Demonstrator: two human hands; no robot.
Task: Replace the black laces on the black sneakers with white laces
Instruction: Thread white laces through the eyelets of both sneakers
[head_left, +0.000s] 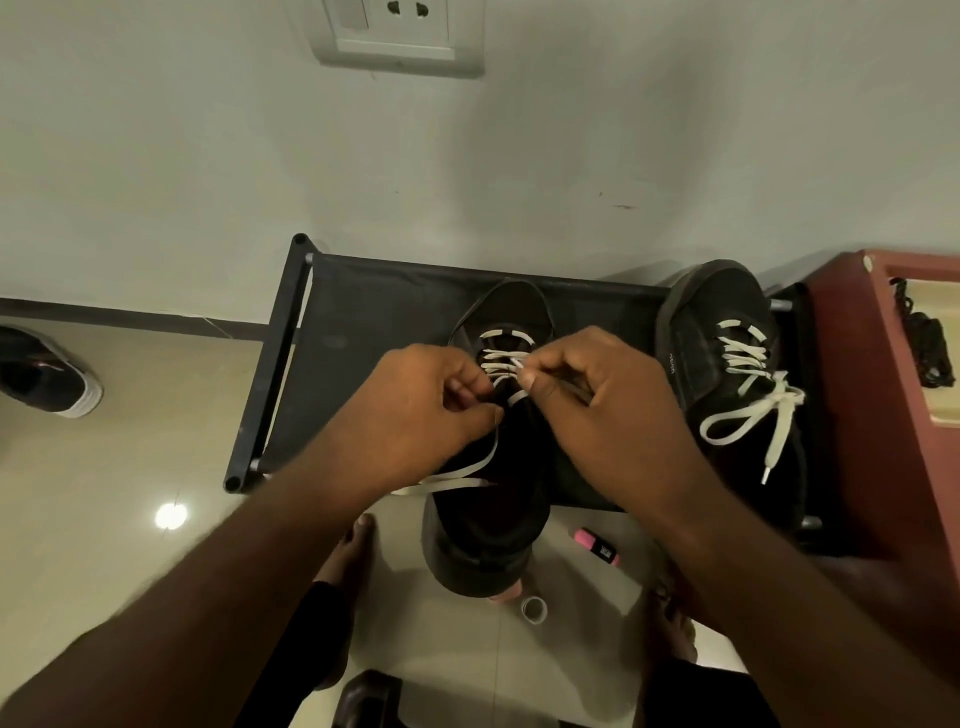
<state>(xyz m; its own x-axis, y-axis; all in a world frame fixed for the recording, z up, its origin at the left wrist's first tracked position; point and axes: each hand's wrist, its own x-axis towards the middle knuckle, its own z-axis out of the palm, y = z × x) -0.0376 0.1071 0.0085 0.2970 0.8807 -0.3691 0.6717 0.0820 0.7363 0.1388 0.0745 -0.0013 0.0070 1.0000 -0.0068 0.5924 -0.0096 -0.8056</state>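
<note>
A black sneaker (488, 519) lies on the black fabric rack (363, 312), its toe hanging over the front edge. A white lace (501, 358) crosses its eyelets. My left hand (431, 405) pinches one strand of that lace, whose loose end (452, 475) trails down to the left. My right hand (597, 400) pinches the other strand just over the eyelets. The second black sneaker (727, 364) lies to the right on the rack, laced in white with a tied bow (763, 410). Black laces (927, 343) lie bundled on the red cabinet at the right.
A red cabinet (883, 415) stands against the rack's right side. On the tiled floor lie a pink highlighter (597, 545), a small tape roll (534, 608), and another dark shoe (47, 374) at far left. Bare feet (353, 551) stand below the rack. A wall socket (400, 31) is above.
</note>
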